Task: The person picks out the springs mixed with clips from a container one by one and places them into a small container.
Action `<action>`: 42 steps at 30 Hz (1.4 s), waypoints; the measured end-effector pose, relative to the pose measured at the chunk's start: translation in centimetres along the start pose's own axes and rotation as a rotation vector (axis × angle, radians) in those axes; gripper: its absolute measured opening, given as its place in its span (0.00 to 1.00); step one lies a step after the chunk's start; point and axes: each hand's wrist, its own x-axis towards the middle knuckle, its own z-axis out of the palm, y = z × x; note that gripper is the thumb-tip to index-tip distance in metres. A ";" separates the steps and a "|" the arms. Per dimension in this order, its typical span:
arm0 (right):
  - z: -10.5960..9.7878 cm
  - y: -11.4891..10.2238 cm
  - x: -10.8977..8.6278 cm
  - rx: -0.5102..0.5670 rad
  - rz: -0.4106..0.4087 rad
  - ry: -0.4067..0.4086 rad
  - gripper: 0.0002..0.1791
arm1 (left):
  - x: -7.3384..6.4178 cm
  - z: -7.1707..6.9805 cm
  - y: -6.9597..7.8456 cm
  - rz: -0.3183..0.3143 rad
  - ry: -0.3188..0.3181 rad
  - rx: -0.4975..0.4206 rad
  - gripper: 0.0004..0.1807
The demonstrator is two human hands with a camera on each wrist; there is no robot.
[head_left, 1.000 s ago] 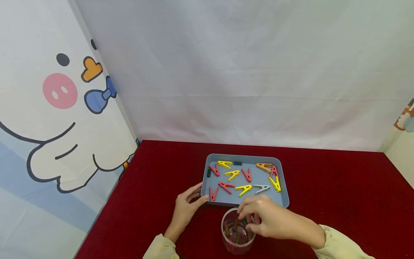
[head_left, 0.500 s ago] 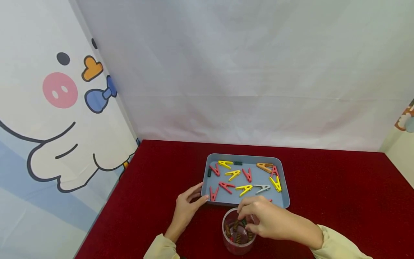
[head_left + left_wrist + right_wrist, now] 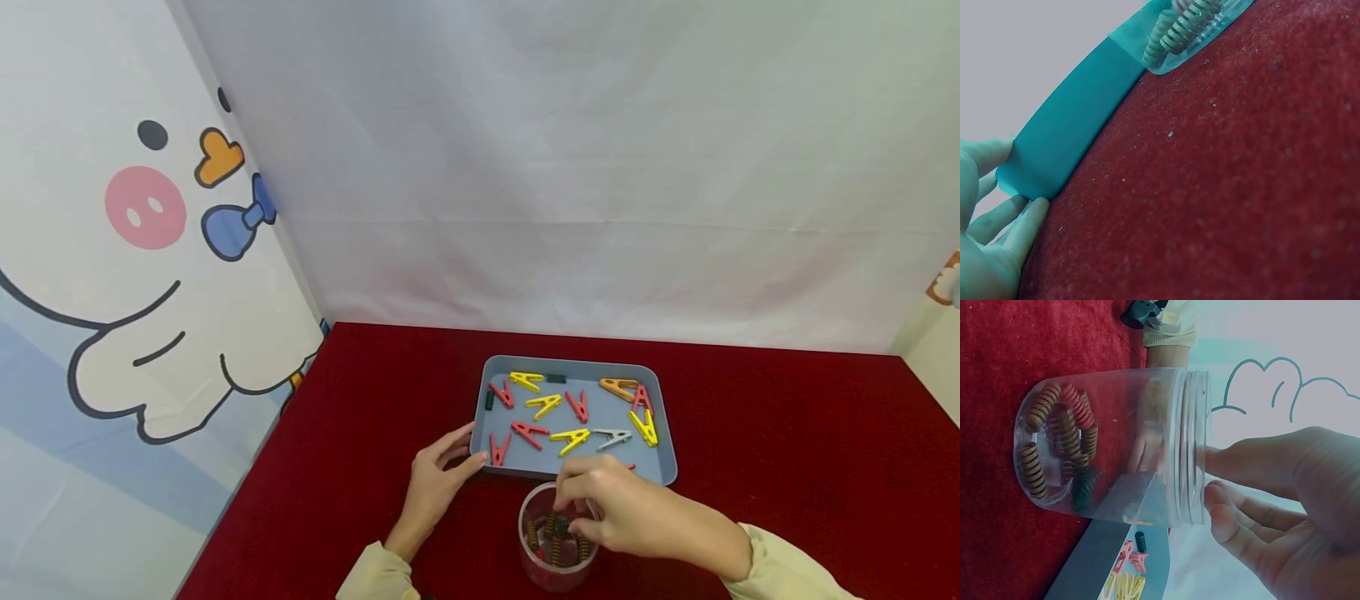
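My left hand (image 3: 431, 483) holds the near left corner of the blue-grey tray (image 3: 667, 462), its thumb and fingers at the tray's walls in the left wrist view. In front of the tray stands a clear plastic jar (image 3: 557, 577) without a lid. My right hand (image 3: 615, 504) is over the jar's mouth. Its thumb and fingertips are at the threaded rim in the right wrist view, with nothing between them. Inside lie several brown springs (image 3: 1034, 470), a red spring (image 3: 1077, 406) and a green spring (image 3: 1082, 489) on the tray side.
Several yellow clips (image 3: 572, 440), red clips (image 3: 528, 434), a grey clip (image 3: 612, 437) and an orange clip (image 3: 618, 387) are spread in the tray. Two dark green springs (image 3: 556, 378) lie among them. A dark red cloth (image 3: 780, 433) covers the table, with a white curtain (image 3: 585, 167) behind it.
The green spring, near the right fingertips earlier, now lies lower in the jar, away from them. Both hands keep nearly the same place. The whole head view has shifted slightly.
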 end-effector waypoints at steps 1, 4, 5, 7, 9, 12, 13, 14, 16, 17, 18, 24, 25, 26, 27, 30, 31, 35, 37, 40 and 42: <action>0.0 0.0 0.0 -0.002 -0.006 0.008 0.11 | 0.0 0.0 0.0 -0.001 0.000 -0.001 0.29; -0.2 0.2 0.2 -0.005 -0.021 0.037 0.10 | 0.0 0.0 0.0 -0.005 0.000 0.000 0.29; -0.3 0.2 0.3 -0.006 -0.025 0.046 0.10 | 0.0 0.0 0.0 -0.004 -0.001 0.001 0.29; -0.5 0.3 0.4 -0.002 -0.024 0.060 0.11 | 0.0 0.0 0.0 -0.004 -0.001 0.001 0.29; -0.7 0.4 0.5 0.007 -0.018 0.074 0.11 | 0.0 0.0 0.0 -0.003 0.000 0.004 0.29; -1.0 0.5 0.6 0.011 0.012 0.098 0.11 | 0.0 0.0 0.0 -0.008 0.002 0.005 0.29; -1.1 0.6 0.7 0.009 0.026 0.108 0.11 | 0.0 0.0 0.0 -0.001 0.001 0.008 0.29; -1.2 0.6 0.8 0.003 0.035 0.120 0.10 | 0.0 0.0 0.0 0.000 0.002 0.008 0.29; -1.4 0.8 1.0 -0.014 0.057 0.142 0.10 | 0.0 0.0 -0.1 0.007 0.004 0.009 0.29; -1.5 0.8 1.1 -0.023 0.063 0.152 0.10 | 0.0 0.0 -0.1 0.014 0.004 0.009 0.29; -1.5 0.9 1.2 -0.031 0.070 0.161 0.10 | 0.0 0.0 -0.1 0.018 0.003 0.009 0.29; -1.8 1.5 1.6 -0.083 0.104 0.205 0.10 | 0.0 0.0 -0.2 0.015 0.006 0.008 0.29; -1.9 1.6 1.6 -0.092 0.109 0.211 0.11 | 0.0 0.0 -0.2 0.015 0.008 0.009 0.28; -1.9 1.8 1.7 -0.103 0.110 0.217 0.11 | 0.0 0.0 -0.2 0.014 0.008 0.009 0.28; -1.9 1.9 1.7 -0.113 0.113 0.223 0.11 | 0.0 0.0 -0.2 0.016 0.007 0.007 0.28; -1.9 2.4 1.8 -0.123 0.114 0.234 0.12 | 0.0 0.1 -0.1 0.023 0.004 0.004 0.28; -1.9 2.6 1.9 -0.123 0.115 0.235 0.12 | -0.1 0.1 0.0 0.024 0.003 0.002 0.28; -2.0 3.3 2.1 -0.142 0.125 0.232 0.12 | -0.1 0.0 0.0 0.028 0.000 0.004 0.28; -2.1 3.7 2.2 -0.163 0.141 0.224 0.11 | -0.1 0.0 0.1 0.026 -0.003 0.005 0.28; -2.1 4.3 2.3 -0.203 0.171 0.211 0.11 | 0.0 0.0 0.0 0.010 -0.003 0.001 0.28; -2.2 4.6 2.3 -0.224 0.190 0.204 0.11 | 0.0 0.1 0.0 0.004 -0.003 0.000 0.28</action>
